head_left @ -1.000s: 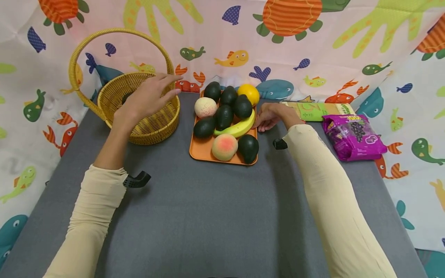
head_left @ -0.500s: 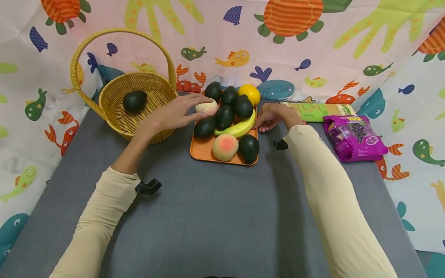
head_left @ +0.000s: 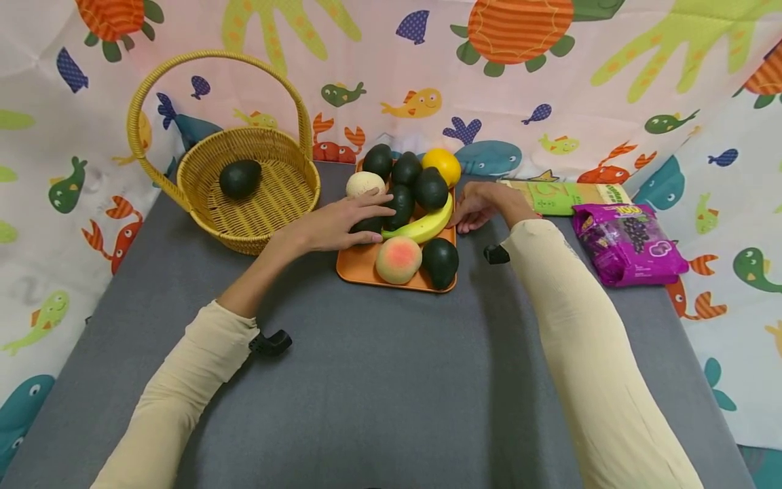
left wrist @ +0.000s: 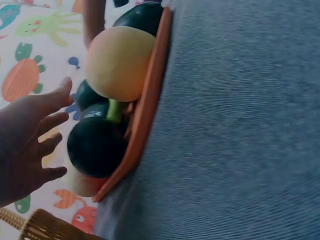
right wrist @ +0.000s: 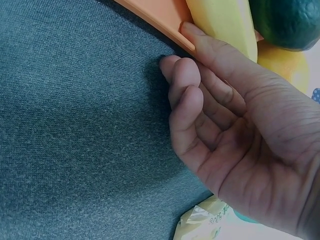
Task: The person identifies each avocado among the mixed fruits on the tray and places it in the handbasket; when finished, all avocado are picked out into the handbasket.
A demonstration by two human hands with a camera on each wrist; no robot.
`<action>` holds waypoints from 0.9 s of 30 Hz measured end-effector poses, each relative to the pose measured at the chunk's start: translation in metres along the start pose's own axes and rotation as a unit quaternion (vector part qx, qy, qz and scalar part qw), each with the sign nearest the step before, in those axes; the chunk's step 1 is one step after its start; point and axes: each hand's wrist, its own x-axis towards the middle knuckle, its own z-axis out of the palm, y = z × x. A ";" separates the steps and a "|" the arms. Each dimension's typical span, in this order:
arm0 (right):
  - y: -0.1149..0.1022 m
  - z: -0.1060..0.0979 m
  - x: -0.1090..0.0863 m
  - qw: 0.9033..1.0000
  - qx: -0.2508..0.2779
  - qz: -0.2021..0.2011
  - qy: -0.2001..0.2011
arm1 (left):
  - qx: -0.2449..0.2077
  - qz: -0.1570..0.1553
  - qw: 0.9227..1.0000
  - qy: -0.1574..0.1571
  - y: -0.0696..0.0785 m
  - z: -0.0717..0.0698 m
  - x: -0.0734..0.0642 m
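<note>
Here, a yellow woven basket (head_left: 277,193) contains one dark-green avocado (head_left: 240,179); the right hand (head_left: 482,204) pinches a fruit-filled orange rectangular tray (head_left: 356,265); the left hand (head_left: 332,225), fingers extended and ungrasping, partly hides a second avocado (head_left: 370,225).

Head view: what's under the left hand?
An avocado, partly showing, on the orange tray. The left hand covers the rest and part of the pale peach; tray beneath that avocado can't be seen.

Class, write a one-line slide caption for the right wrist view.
The right hand grips the rim of an orange tray, with a yellow banana lying just inside.
</note>
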 end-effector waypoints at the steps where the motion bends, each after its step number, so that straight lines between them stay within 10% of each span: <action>1: 0.000 0.000 0.001 1.000 0.001 0.002 0.000 | 0.005 0.002 1.000 -0.004 -0.001 0.003 0.000; 27: 0.002 -0.005 0.008 1.000 0.009 0.013 -0.004 | 0.021 0.000 1.000 0.005 -0.008 0.017 -0.003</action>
